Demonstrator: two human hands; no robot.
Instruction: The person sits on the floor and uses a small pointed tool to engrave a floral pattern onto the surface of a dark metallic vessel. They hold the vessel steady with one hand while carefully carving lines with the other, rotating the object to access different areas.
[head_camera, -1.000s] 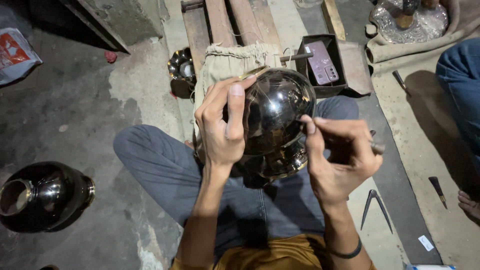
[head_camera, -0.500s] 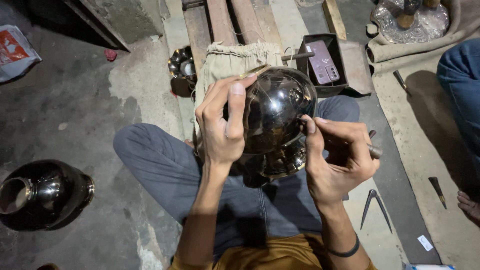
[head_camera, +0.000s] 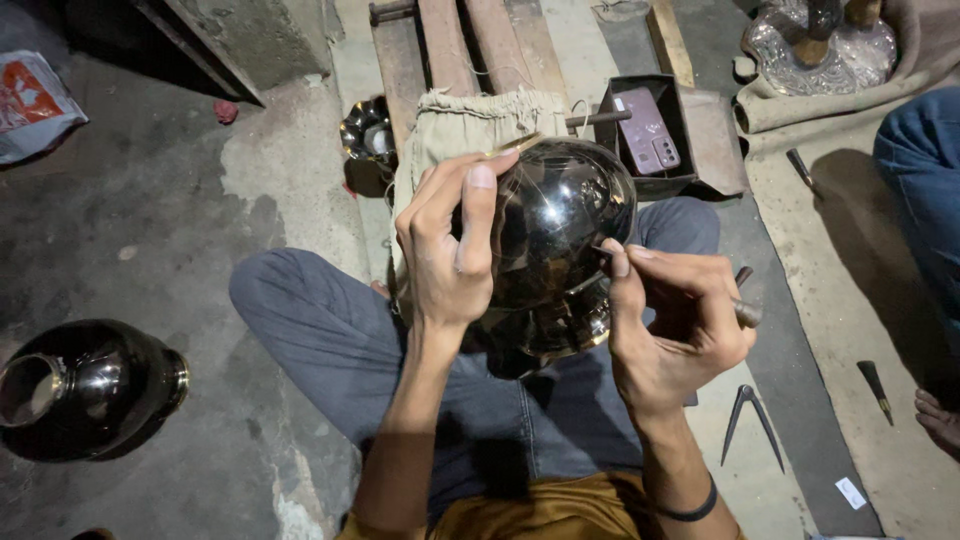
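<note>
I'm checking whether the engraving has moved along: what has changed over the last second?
Almost nothing. The left hand still steadies the shiny dark pot on the lap, and the right hand keeps its thin tool against the pot's side at the same spot. The second pot on the floor lies as before.

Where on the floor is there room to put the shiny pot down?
Bare concrete lies left of the knee, between the dark vase and the red packet. The right side is crowded: dividers, chisel, phone box.
</note>
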